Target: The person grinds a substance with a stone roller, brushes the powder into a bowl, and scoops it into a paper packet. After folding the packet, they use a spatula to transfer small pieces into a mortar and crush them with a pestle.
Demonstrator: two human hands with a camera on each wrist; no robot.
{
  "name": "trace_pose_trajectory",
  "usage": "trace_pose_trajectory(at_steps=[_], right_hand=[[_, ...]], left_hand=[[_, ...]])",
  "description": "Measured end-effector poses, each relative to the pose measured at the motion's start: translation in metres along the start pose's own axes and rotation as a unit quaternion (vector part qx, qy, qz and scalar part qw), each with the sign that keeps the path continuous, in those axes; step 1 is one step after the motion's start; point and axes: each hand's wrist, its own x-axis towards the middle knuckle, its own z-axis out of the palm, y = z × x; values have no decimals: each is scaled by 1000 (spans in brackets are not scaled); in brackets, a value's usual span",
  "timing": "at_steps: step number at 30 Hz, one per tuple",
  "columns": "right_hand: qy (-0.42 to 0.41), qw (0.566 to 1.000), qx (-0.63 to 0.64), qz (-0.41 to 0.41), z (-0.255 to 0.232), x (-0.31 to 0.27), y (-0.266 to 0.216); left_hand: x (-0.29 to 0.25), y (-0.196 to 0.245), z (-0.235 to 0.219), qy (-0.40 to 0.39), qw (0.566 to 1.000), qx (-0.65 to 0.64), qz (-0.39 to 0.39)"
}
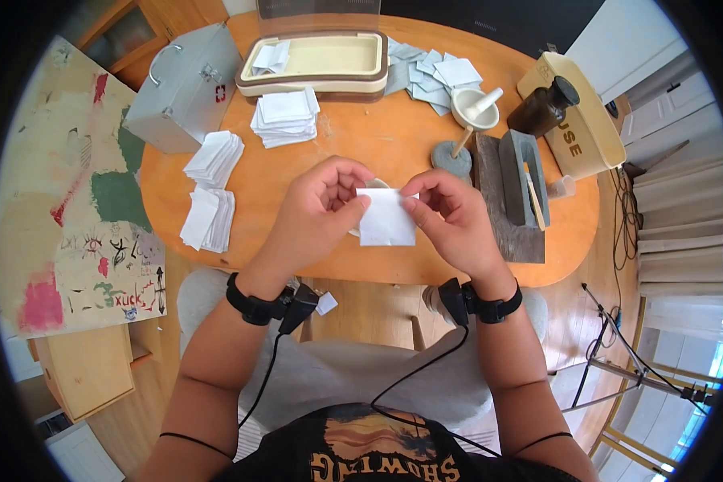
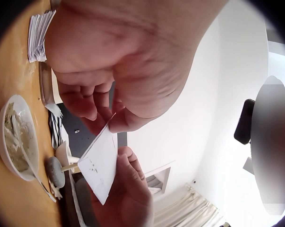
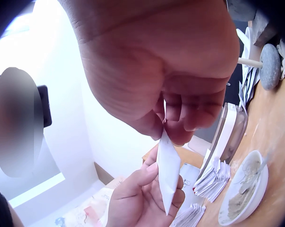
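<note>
A small folded white paper packet (image 1: 387, 218) is held up between both hands above the table's near edge. The left hand (image 1: 317, 210) pinches its upper left corner with thumb and fingers; the right hand (image 1: 455, 217) pinches the upper right corner. Faint specks mark the packet (image 2: 99, 165) in the left wrist view. Behind it, mostly hidden in the head view, a white bowl (image 2: 15, 156) holds pale powder and a spoon (image 2: 31, 168). In the right wrist view the packet (image 3: 169, 172) appears nearly edge-on, with the bowl (image 3: 261, 189) below.
Stacks of white packets (image 1: 285, 118) lie at the left, near a metal case (image 1: 181, 88) and a cream tray (image 1: 321, 90). Grey-blue papers (image 1: 426, 72), a mortar (image 1: 475, 120), a round stone (image 1: 450, 158), a dark bottle (image 1: 538, 112) and a grey trough (image 1: 518, 177) occupy the right.
</note>
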Motion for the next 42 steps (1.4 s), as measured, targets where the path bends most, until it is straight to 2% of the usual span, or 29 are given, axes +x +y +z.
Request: trace_pose_trajectory(at_steps=[2, 4, 6, 9, 11, 12, 14, 20, 24, 27, 30, 33, 36, 38, 42], right_hand=[[51, 997, 62, -3, 6, 1, 0], [70, 997, 44, -7, 6, 4, 0], [90, 996, 23, -2, 5, 2, 2], [101, 994, 29, 11, 5, 3, 4], [86, 989, 114, 42, 6, 3, -3], [86, 989, 114, 43, 4, 4, 0], [9, 991, 97, 90, 0, 4, 7], [37, 997, 33, 60, 2, 5, 5], [38, 995, 61, 65, 1, 5, 9], [39, 996, 56, 55, 1, 4, 7], [61, 996, 55, 35, 3, 4, 4], [69, 996, 38, 34, 3, 4, 4], [36, 997, 54, 37, 1, 4, 9], [10, 997, 42, 68, -1, 4, 6], [15, 996, 60, 60, 0, 4, 5]], left_hand=[[1, -2, 3, 4, 1000, -14, -9], [3, -3, -1, 6, 999, -32, -23], [4, -5, -8, -51, 995, 16, -79], [1, 3, -4, -37, 997, 18, -68], [1, 3, -5, -29, 997, 26, -62], [1, 3, -6, -21, 998, 36, -54], [2, 0, -8, -15, 998, 37, -52], [1, -6, -3, 10, 999, 32, -25], [2, -11, -5, 10, 998, 57, 1], [0, 5, 5, 20, 999, 10, -36], [3, -8, -2, -23, 999, 23, -32], [2, -8, -3, -20, 998, 32, -41], [3, -9, -4, -11, 999, 44, -30], [3, -8, -2, -6, 999, 41, -30], [3, -4, -2, -4, 1000, 19, -15]])
